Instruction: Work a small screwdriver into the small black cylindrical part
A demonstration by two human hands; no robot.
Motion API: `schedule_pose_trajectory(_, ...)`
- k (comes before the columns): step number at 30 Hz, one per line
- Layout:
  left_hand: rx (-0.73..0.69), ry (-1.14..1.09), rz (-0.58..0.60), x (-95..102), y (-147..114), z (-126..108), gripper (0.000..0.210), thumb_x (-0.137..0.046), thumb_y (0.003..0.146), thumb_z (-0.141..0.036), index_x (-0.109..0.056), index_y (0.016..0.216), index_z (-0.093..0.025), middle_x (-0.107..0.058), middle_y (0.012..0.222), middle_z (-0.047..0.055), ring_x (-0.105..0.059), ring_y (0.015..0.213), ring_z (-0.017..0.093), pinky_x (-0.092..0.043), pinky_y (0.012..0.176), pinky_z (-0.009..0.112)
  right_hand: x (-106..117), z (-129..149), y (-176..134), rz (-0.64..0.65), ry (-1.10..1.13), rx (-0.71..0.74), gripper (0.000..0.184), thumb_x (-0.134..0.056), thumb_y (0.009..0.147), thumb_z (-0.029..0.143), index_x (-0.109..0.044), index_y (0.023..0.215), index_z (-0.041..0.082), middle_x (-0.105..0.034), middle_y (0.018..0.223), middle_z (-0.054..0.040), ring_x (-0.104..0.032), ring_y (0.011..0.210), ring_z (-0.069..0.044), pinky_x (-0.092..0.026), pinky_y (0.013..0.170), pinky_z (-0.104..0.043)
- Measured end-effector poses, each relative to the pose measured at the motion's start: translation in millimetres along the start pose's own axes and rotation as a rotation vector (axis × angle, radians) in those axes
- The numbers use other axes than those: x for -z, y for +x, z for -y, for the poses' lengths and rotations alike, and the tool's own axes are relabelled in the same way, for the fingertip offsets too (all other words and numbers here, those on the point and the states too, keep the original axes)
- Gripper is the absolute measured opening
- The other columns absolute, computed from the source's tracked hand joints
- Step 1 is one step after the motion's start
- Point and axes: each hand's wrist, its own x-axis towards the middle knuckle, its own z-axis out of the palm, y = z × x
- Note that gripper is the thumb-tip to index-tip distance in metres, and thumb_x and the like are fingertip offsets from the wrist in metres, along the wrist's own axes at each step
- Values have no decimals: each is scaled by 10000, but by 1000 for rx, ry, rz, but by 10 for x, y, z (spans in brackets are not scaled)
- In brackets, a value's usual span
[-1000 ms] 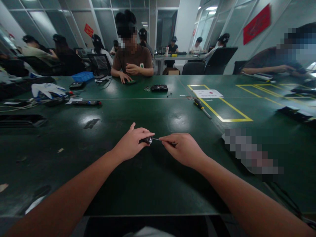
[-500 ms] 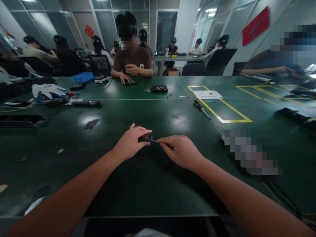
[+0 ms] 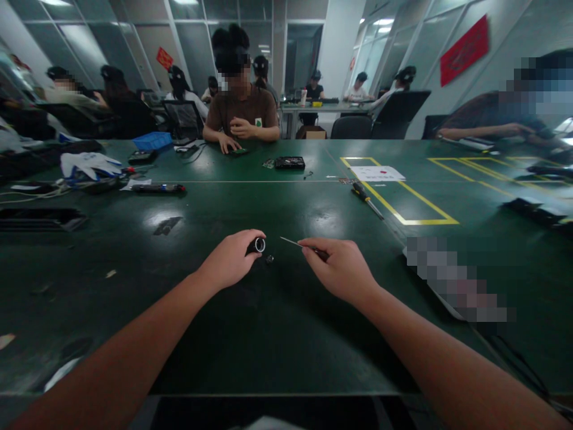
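Observation:
My left hand (image 3: 231, 258) is closed round a short black tube (image 3: 255, 246), whose open end with a bright silver rim faces right. Just below that end, a small dark, shiny part (image 3: 269, 259) sits on the green table (image 3: 277, 340). My right hand (image 3: 338, 263) grips a thin screwdriver (image 3: 293, 242) by its dark handle. Its slim metal shaft points left toward the tube, with a gap between tip and rim. Most of the handle is hidden by my fingers.
A yellow-and-black screwdriver (image 3: 367, 200) lies beyond my right hand, beside yellow tape (image 3: 430, 222) and a white sheet (image 3: 378, 173). White gloves (image 3: 92, 165), a black pen-like tool (image 3: 159, 188) and a blue bin (image 3: 152, 141) are at left. A person (image 3: 242, 110) sits opposite.
The screwdriver tip has come away from the tube's mouth, moving right and up. The tube has shifted left and turned its opening more toward me. A small part now shows on the table below it.

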Motion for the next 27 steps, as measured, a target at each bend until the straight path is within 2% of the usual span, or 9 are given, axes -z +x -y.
schedule_pose_trajectory(4, 47, 64, 92, 24, -22, 44, 380, -499, 978, -227, -564, 1352, -208, -628, 1311, 91, -610, 1184, 260, -493, 1002, 423, -13, -11, -5, -21, 50, -5, 260, -584, 935, 244, -809, 1065, 239, -796, 778, -11, -674, 592, -156, -477, 624, -287)
schedule_pose_trajectory(7, 51, 106, 198, 1, -52, 47, 438, -451, 982, -235, -510, 1413, -187, -591, 1349, 113, -578, 1222, 272, -483, 1015, 431, -24, -8, -12, -15, 78, -10, 260, -585, 940, 259, -808, 1072, 239, -802, 800, -15, -689, 618, -161, -492, 635, -287)
schedule_pose_trajectory(9, 48, 131, 226, -39, -69, 15, 449, -433, 976, -233, -508, 1416, -175, -589, 1338, 120, -567, 1225, 272, -477, 1023, 436, -22, -1, -13, -16, 83, -15, 262, -585, 941, 266, -808, 1074, 234, -803, 803, -18, -687, 616, -161, -497, 636, -288)
schedule_pose_trajectory(11, 46, 165, 204, -93, -79, -41, 450, -450, 976, -283, -522, 1405, -167, -602, 1296, 125, -572, 1194, 278, -481, 1009, 445, -13, 8, -13, -15, 79, -17, 266, -585, 939, 262, -809, 1079, 228, -803, 799, -19, -679, 599, -158, -498, 634, -288)
schedule_pose_trajectory(15, 2, 281, 139, -209, -70, -159, 519, -567, 938, -523, -598, 1338, -194, -616, 1189, 118, -581, 1105, 300, -509, 921, 441, 5, 29, -15, -13, 63, -15, 272, -582, 934, 248, -812, 1077, 217, -804, 789, -21, -664, 569, -150, -492, 624, -285)
schedule_pose_trajectory(21, -75, 350, 126, -340, -15, -241, 311, -492, 1004, -367, -672, 1211, -220, -637, 1088, 88, -603, 1010, 259, -501, 749, 355, 0, 38, -20, -10, 81, 1, 272, -588, 932, 258, -810, 1080, 204, -811, 823, -27, -669, 585, -150, -496, 622, -281)
schedule_pose_trajectory(24, -63, 200, 90, -319, 10, -208, 283, -484, 999, -387, -669, 1146, -231, -656, 1059, 64, -617, 970, 237, -471, 721, 334, 7, 27, -19, -12, 86, -3, 267, -589, 934, 252, -810, 1077, 203, -811, 826, -26, -686, 619, -156, -496, 631, -281)
schedule_pose_trajectory(27, 74, -66, -29, -178, 46, -63, 301, -459, 988, -446, -646, 1062, -223, -668, 936, 29, -625, 824, 199, -454, 693, 320, 29, 15, -20, -4, 106, -12, 272, -583, 946, 258, -804, 1094, 208, -812, 848, -24, -698, 649, -158, -494, 636, -280)
